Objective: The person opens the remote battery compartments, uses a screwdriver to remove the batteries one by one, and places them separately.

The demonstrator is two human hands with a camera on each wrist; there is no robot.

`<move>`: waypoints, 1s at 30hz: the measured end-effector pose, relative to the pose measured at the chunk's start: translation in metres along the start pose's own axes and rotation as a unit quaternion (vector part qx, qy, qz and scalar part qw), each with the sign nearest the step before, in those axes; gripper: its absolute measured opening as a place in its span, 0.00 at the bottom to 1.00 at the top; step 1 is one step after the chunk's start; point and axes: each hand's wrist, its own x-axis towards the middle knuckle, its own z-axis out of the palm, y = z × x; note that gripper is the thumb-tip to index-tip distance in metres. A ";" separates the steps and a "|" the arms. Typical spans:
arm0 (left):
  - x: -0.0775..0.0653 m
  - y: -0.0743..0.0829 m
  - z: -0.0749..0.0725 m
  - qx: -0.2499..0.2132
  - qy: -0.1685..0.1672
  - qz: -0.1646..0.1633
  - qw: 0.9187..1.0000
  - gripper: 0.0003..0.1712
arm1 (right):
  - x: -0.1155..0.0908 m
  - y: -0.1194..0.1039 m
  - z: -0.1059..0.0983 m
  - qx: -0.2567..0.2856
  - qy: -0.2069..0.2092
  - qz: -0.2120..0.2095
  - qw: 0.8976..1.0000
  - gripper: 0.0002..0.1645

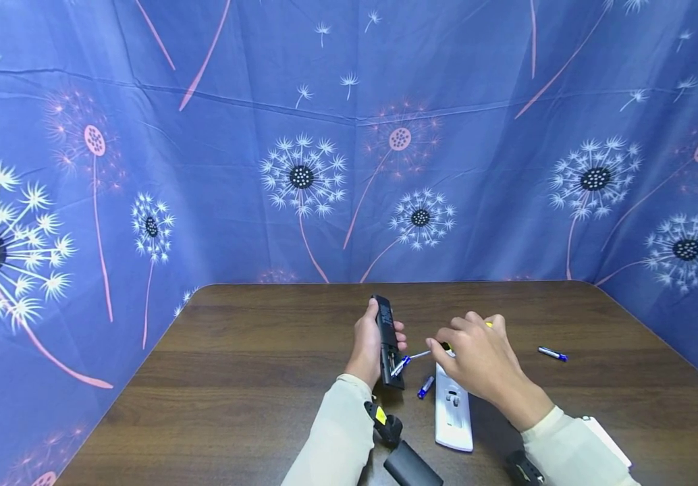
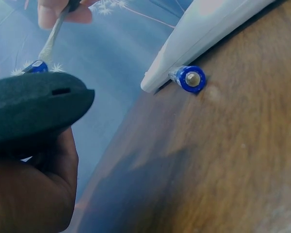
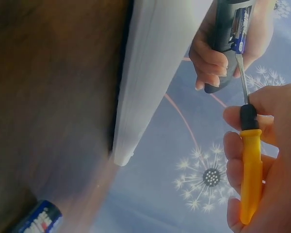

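My left hand [image 1: 366, 347] grips a black remote control [image 1: 385, 324] by its sides, its back turned up and the battery compartment uncovered. A blue-and-white battery [image 1: 401, 366] sits tilted in that compartment, one end raised. In my right hand [image 1: 476, 358] is a screwdriver [image 3: 251, 170] with a yellow handle and black collar, the fingers wrapped along the handle. Its metal shaft points left, and the tip meets the end of the battery in the right wrist view. Below the right hand lies a white remote control [image 1: 453, 425], partly hidden by that hand.
One loose battery [image 1: 425, 387] lies between the two remotes, close to the white one. Another battery [image 1: 552, 354] is farther right on the wooden table [image 1: 252, 378]. A dark block-like object [image 1: 412, 466] is at the near edge. Behind the table hangs a blue dandelion-print cloth [image 1: 349, 135].
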 end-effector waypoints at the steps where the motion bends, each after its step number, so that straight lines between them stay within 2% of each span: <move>1: 0.000 0.000 0.000 0.001 0.000 -0.001 1.000 0.35 | -0.001 0.000 0.000 0.000 -0.002 0.001 1.000 0.12; 12: -0.002 0.000 -0.002 0.015 0.002 0.002 1.000 0.36 | -0.008 0.002 0.000 0.004 -0.009 0.007 1.000 0.11; 22: -0.002 0.000 -0.001 0.003 0.006 0.004 1.000 0.33 | -0.013 0.000 -0.001 -0.001 -0.040 0.025 0.999 0.12; 30: -0.002 -0.002 -0.002 0.011 0.003 0.000 1.000 0.38 | -0.015 0.001 0.000 -0.002 -0.043 0.023 0.999 0.12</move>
